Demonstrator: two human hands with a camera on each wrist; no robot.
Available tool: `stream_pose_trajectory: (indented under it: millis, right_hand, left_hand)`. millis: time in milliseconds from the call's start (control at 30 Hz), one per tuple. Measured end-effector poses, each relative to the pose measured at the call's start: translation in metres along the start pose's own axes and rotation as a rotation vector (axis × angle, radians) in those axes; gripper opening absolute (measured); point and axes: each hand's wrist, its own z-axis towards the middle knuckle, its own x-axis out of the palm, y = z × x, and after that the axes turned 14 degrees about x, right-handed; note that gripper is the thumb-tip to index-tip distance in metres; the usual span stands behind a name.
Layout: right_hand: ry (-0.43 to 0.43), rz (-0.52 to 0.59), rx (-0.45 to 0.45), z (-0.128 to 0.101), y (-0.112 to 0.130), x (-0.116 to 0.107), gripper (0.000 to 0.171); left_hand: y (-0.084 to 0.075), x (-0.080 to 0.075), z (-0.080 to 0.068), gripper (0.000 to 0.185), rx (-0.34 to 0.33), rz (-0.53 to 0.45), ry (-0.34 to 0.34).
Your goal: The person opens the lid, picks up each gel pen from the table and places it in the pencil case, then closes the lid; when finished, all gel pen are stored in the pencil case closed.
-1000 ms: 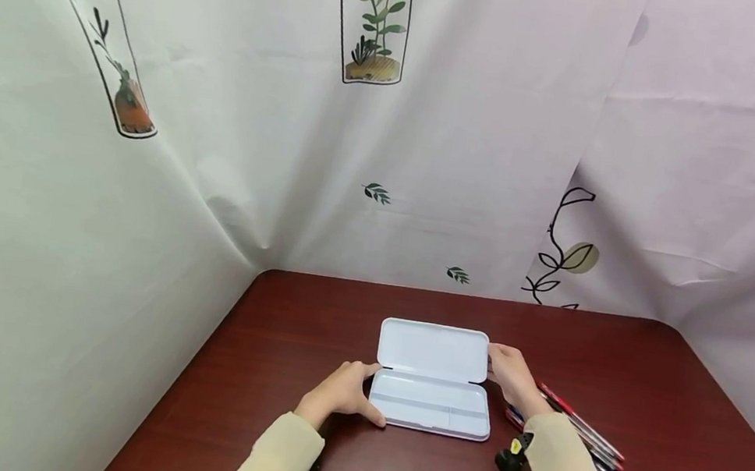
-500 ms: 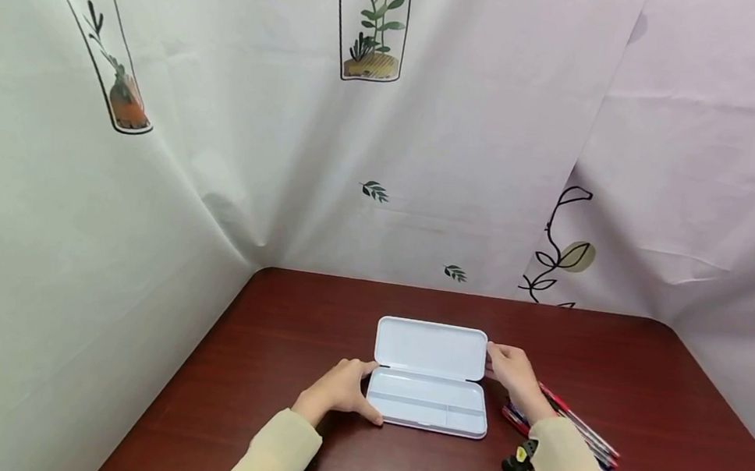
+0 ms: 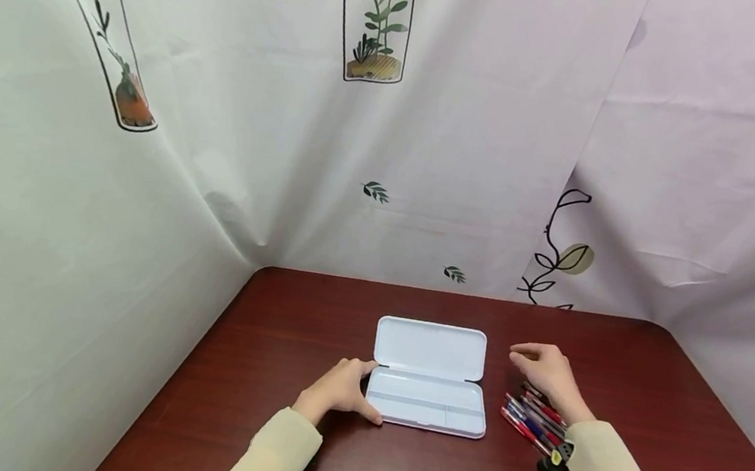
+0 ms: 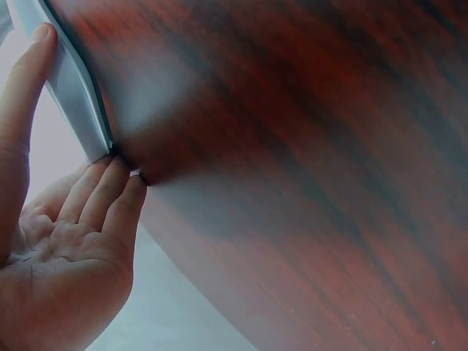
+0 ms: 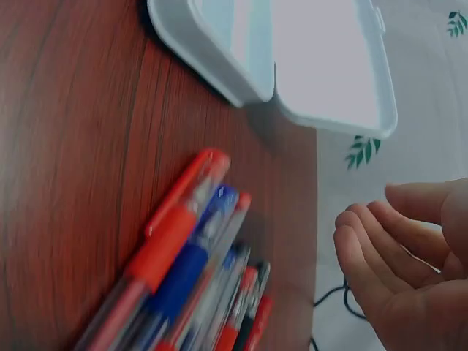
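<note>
A pale, flat pencil case (image 3: pixel 408 414) lies unfolded on the table, its lid (image 3: pixel 430 348) laid back on the far side. Nothing sits in its divided tray. My left hand (image 3: pixel 339 388) grips the tray's left end, thumb at the front edge and fingers by the rear corner; the left wrist view shows the thumb (image 4: pixel 36 62) along its side. Apart from the lid, to its right, hovers my right hand (image 3: pixel 547 374), fingers loosely bent and holding nothing. Below that hand is a bunch of pens (image 3: pixel 530 423) with red, blue and black caps, partly hidden by the forearm.
The dark red wooden table (image 3: pixel 311 314) ends at the back against a white cloth (image 3: pixel 467 199) printed with plants. Cloth also hangs along the left and right sides. A small black device (image 3: pixel 554 469) sits at my right wrist.
My right hand has let go of the lid's right edge and moved right, toward the pens, uncovering more of them. The left hand and the pencil case stay in place.
</note>
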Motion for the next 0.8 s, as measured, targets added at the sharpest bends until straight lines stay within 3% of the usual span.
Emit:
stream_pose_trajectory:
  millis: [233,800]
  right_hand:
    - [-0.057,-0.058,-0.017,-0.002,-0.021,-0.013,0.032]
    - [-0.052,-0.131,0.043,-0.012,-0.069,-0.031,0.027]
  left_hand:
    - [-0.001,0.000,-0.001,0.089,-0.018,-0.009,-0.001]
    - [-0.001,-0.001,-0.002,0.094,-0.035,-0.045,-0.004]
